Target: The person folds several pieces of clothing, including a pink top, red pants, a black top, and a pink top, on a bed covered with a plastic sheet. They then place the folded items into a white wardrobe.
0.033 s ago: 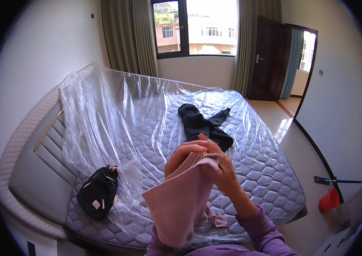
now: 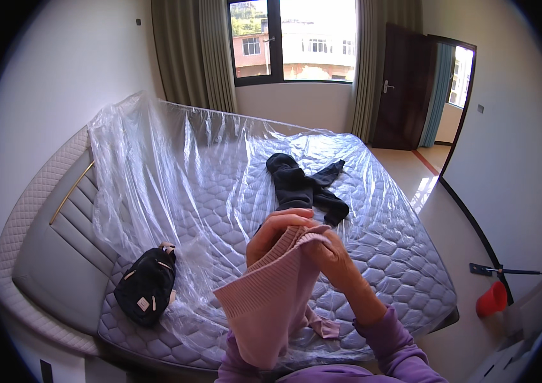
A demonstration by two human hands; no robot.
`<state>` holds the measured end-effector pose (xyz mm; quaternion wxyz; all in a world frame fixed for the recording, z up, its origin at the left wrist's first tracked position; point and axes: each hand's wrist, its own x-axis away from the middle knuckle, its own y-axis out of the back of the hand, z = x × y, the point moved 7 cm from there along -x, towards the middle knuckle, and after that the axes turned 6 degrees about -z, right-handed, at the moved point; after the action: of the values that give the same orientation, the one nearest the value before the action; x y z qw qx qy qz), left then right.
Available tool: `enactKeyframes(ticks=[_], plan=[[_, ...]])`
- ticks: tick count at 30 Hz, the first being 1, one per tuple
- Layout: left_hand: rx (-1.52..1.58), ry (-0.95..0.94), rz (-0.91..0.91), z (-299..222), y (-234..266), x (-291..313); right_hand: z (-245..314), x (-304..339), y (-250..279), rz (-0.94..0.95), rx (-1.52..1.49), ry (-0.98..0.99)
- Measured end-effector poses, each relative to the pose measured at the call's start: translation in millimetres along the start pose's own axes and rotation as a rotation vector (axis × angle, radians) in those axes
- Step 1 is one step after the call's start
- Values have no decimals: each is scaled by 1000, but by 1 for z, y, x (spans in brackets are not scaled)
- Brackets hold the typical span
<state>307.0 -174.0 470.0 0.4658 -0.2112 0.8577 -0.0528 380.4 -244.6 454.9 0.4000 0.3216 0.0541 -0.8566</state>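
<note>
A pink knit sweater (image 2: 274, 303) with a ribbed hem hangs bunched from both my hands, over the near side of the bed. My left hand (image 2: 275, 231) is partly behind the ribbed edge, its fingers curled over the cloth. Gripping the gathered edge from the other side is my right hand (image 2: 333, 256), with its fingertips partly hidden. One sleeve of the sweater dangles below, close to my right forearm. Just beyond my hands lies a black hooded garment (image 2: 293, 185), spread on the plastic-covered mattress.
Clear plastic sheeting (image 2: 133, 172) covers much of the quilted mattress (image 2: 392, 268) and drapes over the headboard (image 2: 53, 255). A black backpack (image 2: 146, 287) rests at the left. To the right stand a red bucket (image 2: 491, 299) and a long-handled tool (image 2: 513, 271). A dark door (image 2: 402, 89) stands ajar.
The right hand's raised fingertips have come down behind the bunched edge of the sweater. Otherwise the scene looks the same.
</note>
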Motion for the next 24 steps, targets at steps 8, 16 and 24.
enactKeyframes(ticks=[8, 16, 24], plan=[[-230, 480, -84, -12, 60, 6, -27, 6, 4, -23, 129, -194], [-855, 321, 398, 1, 32, 8, -22, -6, -24, -140, -106, -39], [-900, 405, 198, 18, 14, -4, -7, -22, 20, -269, -75, 102]])
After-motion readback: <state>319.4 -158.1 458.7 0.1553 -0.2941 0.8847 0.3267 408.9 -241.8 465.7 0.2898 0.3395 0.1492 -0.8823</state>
